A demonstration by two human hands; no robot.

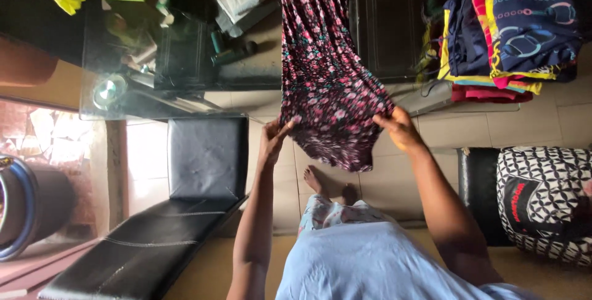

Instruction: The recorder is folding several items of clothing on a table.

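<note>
- In my two hands, I pinch one edge of the flowery dress (327, 84); the left hand (273, 136) and right hand (398, 128) each have a closed grip on it.
- I hold them apart, so the cloth spreads flat and hangs over the glass tabletop (185, 99).
- Near the right hand sits a pile of folded clothes (512, 35).
- Below the left hand is a black chair (206, 158).

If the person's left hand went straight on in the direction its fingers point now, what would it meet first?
The left hand grips the floral garment, fingers pointing up and a little right in the picture. It would press further into that cloth first. Beyond it probably lies the glass table edge, but depth is unclear.
</note>
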